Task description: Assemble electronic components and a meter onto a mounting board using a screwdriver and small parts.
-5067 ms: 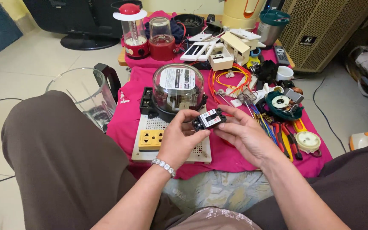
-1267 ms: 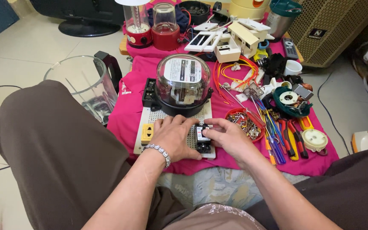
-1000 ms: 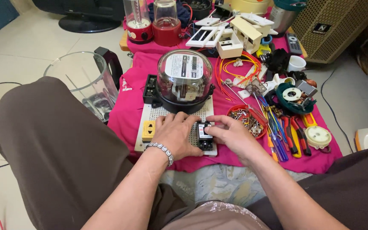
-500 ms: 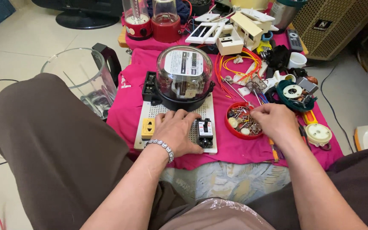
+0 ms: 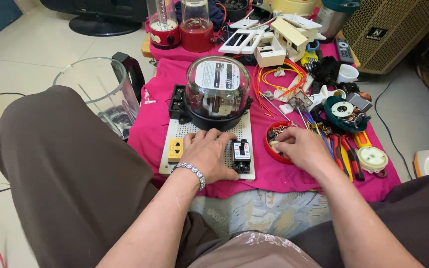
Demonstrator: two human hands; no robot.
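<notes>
Perforated white board (image 5: 247,130) is steadied by the flat, spread left hand (image 5: 208,155) beside the black breaker (image 5: 241,156), while right-hand fingers (image 5: 280,145) pinch into the red parts dish (image 5: 270,149).

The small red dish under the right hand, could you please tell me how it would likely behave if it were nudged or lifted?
The red dish looks shallow and round, so it would probably slide across the pink cloth rather than tip. It seems to hold small loose parts, which would likely rattle or spill if it were tilted. It is probably light, as the right hand covers much of it.
</notes>
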